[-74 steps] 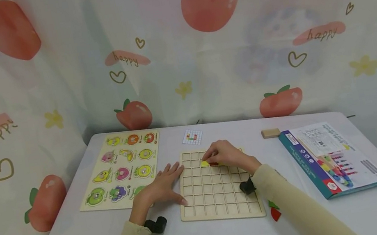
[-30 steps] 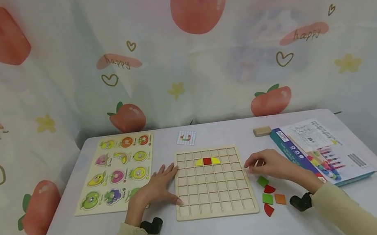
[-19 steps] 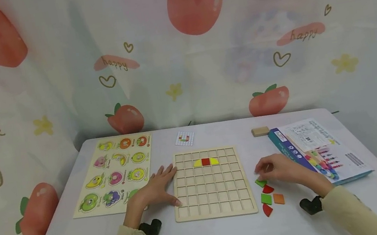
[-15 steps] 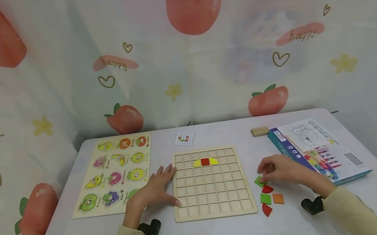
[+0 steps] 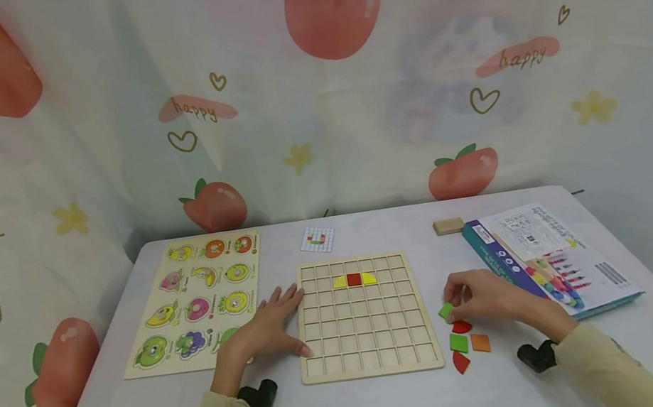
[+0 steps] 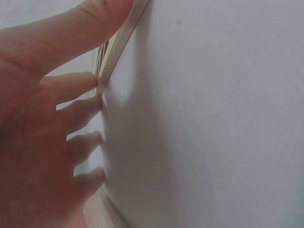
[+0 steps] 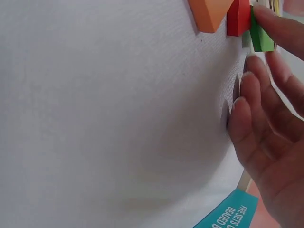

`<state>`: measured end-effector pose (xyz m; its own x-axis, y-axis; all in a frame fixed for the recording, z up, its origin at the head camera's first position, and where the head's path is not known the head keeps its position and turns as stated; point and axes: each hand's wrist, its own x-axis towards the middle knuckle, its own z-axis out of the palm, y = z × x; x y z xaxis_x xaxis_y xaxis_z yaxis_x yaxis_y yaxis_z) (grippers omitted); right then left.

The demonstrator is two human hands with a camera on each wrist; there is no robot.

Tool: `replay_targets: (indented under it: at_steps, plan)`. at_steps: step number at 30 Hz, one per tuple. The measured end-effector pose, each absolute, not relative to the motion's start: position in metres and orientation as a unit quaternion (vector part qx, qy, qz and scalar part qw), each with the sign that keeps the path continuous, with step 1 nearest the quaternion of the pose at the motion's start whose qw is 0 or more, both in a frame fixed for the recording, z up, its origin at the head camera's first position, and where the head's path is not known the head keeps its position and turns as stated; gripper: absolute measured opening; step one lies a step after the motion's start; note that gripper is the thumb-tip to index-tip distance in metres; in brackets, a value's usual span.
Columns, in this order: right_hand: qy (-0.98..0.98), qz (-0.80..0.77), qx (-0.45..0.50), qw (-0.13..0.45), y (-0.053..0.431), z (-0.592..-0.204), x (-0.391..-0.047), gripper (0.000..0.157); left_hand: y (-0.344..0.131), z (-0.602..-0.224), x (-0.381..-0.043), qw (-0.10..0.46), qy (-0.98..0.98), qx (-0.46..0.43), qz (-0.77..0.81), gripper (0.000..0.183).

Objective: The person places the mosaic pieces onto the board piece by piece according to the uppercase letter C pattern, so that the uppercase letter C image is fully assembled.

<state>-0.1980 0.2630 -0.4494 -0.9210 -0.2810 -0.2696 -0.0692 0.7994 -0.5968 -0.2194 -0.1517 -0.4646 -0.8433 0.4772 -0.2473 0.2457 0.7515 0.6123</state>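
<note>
My right hand [image 5: 485, 296] pinches a green square tile [image 5: 445, 311] between thumb and fingertips, right of the wooden grid board [image 5: 366, 326]. In the right wrist view that green tile [image 7: 261, 35] stands tilted on edge, close to a red piece [image 7: 238, 18]. Spread fingers of my left hand [image 5: 266, 330] rest along the board's left edge, the thumb touching its lower left side. On the board, a red square tile [image 5: 354, 279] lies between a yellow quarter-round piece [image 5: 340, 283] and another yellow quarter-round [image 5: 369, 278].
Below my right hand lie two red quarter-rounds, another green square [image 5: 459, 343] and an orange square [image 5: 480, 342]. A patterned card [image 5: 317, 239] is behind the board. A fruit puzzle board [image 5: 194, 305] lies left; a wooden block [image 5: 448, 226] and a flat box [image 5: 553, 259] lie right.
My right hand has left the red and yellow pieces on the board, moved right to the loose tiles and taken hold of a green square. My left hand stays at the board's edge.
</note>
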Motion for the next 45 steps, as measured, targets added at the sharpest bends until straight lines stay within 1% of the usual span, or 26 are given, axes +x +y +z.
replay_targets:
  at_steps: [8, 24, 30, 35, 45]
  plan:
    - [0.919, -0.335, -0.117, 0.173, 0.260, -0.449, -0.203, 0.017, -0.152, -0.465, -0.219, 0.197, 0.915, 0.201, 0.288, 0.110]
    - [0.905, -0.382, -0.145, 0.116, 0.233, -0.451, -0.224, 0.019, -0.152, -0.464, -0.221, 0.203, 0.914, 0.200, 0.290, 0.110]
    - [0.899, -0.394, -0.154, 0.110, 0.218, -0.454, -0.232, 0.016, -0.152, -0.464, -0.220, 0.203, 0.914, 0.196, 0.291, 0.109]
    - [0.895, -0.401, -0.160, 0.111, 0.206, -0.454, -0.237, 0.020, -0.152, -0.464, -0.221, 0.202, 0.915, 0.196, 0.290, 0.109]
    - [0.891, -0.404, -0.159, 0.132, 0.180, -0.450, -0.245, 0.031, -0.152, -0.465, -0.222, 0.203, 0.914, 0.199, 0.289, 0.109]
